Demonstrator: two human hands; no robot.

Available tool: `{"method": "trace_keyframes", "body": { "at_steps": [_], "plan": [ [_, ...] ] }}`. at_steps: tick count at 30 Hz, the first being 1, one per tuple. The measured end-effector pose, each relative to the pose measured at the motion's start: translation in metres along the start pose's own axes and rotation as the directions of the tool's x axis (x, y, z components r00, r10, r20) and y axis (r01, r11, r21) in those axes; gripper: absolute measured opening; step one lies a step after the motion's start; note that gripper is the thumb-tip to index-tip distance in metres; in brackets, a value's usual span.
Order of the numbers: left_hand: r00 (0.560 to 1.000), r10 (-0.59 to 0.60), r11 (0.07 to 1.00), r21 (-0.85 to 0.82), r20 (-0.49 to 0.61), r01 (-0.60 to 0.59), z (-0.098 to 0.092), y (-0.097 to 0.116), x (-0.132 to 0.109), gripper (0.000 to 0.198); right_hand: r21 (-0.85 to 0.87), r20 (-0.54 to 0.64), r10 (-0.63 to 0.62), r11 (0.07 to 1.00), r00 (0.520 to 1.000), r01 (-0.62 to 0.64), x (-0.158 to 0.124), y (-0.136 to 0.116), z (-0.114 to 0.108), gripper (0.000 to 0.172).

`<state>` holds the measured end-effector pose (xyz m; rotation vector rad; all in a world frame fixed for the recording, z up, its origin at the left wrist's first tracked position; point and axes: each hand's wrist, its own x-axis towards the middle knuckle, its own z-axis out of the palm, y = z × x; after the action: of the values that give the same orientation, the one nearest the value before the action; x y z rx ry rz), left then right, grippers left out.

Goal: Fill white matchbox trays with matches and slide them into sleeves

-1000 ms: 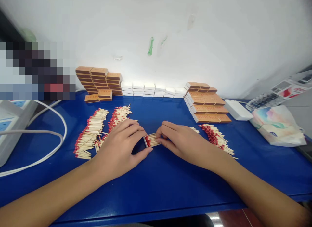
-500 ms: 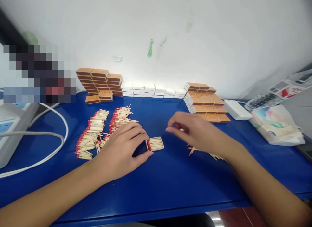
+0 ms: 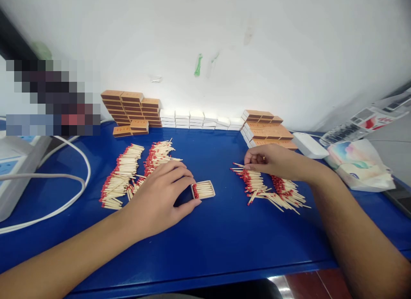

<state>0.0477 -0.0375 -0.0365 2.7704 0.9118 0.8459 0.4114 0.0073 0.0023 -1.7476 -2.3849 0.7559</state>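
Observation:
An open matchbox tray (image 3: 204, 189) lies on the blue table, holding a layer of matches with red heads to the left. My left hand (image 3: 163, 192) rests at its left end, with the thumb and fingers around that end. My right hand (image 3: 261, 158) is at the upper edge of the right match pile (image 3: 255, 182), its thumb and fingers pinched at matches there. Another bunch of matches (image 3: 289, 192) lies below my right wrist. Two long rows of matches, the outer (image 3: 123, 172) and the inner (image 3: 159, 155), are spread left of the tray.
Brown matchboxes (image 3: 131, 106) are stacked at the back left, white trays (image 3: 196, 119) along the wall, and more matchboxes (image 3: 268, 130) at the back right. A tissue pack (image 3: 359, 166), a white box (image 3: 310, 145) and white cables (image 3: 86, 174) flank them.
My right hand has moved right, from near the tray to the right match pile, and more of that pile now shows. My left hand has stayed at the tray.

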Motion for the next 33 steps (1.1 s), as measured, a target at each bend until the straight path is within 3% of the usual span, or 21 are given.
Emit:
{"method": "trace_keyframes", "body": {
  "at_steps": [12, 18, 33],
  "plan": [
    [1.000, -0.006, 1.000, -0.003, 0.007, 0.006, 0.0003, -0.0004, 0.0004, 0.019, -0.073, -0.042, 0.016, 0.997, 0.999, -0.019, 0.0012, 0.0014, 0.0000, 0.044],
    [1.000, 0.000, 1.000, -0.006, 0.006, 0.000, 0.0006, -0.0005, 0.0000, 0.020, -0.087, 0.032, 0.075, 0.994, 0.997, -0.072, -0.0037, 0.0057, -0.0057, 0.041],
    [1.000, -0.003, 1.000, -0.011, 0.009, 0.003, 0.0003, -0.0004, -0.0003, 0.020, -0.060, -0.030, 0.010, 0.998, 1.000, -0.012, 0.0012, -0.0033, 0.0035, 0.043]
  ]
}}
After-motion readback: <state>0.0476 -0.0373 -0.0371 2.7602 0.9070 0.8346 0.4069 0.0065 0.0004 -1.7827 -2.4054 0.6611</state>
